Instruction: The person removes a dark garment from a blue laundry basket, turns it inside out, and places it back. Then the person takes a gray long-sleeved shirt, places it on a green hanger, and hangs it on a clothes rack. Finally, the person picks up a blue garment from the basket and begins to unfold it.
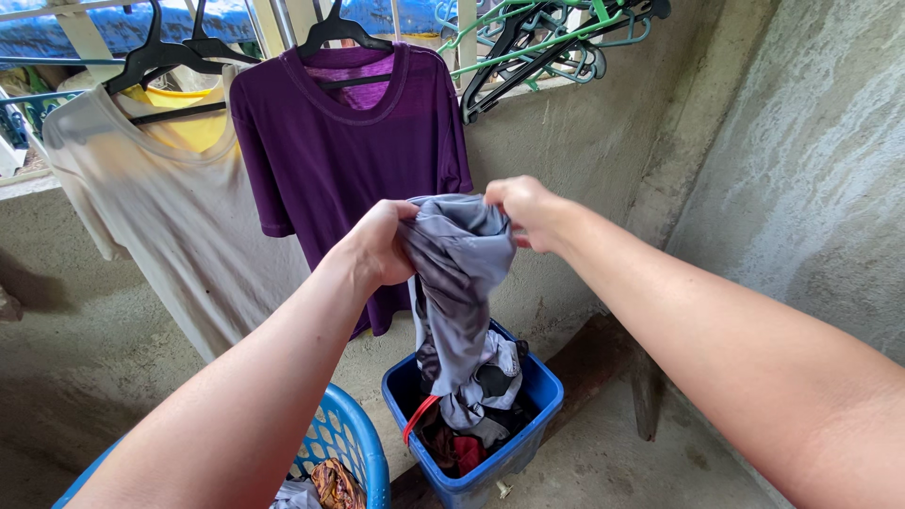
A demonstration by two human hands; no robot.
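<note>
While the grey garment [456,273] is gripped by both hands, left hand [380,243] and right hand [524,209], its tail trails in the blue bin [528,429]; other clothes may be snagged.

two bare forearms come into the picture from the lower edge, one from the lower left and one from the lower right, each ending in a hand. the left hand [377,247] and the right hand [526,209] wear no gloves. no sleeve or cuff shows anywhere along either arm, from wrist to the edge of the frame. both wrists are plain, with no watch, band or bracelet, and no ring shows on the fingers [401,215] that can be seen. the right forearm looks broad because it is close to the camera
</note>
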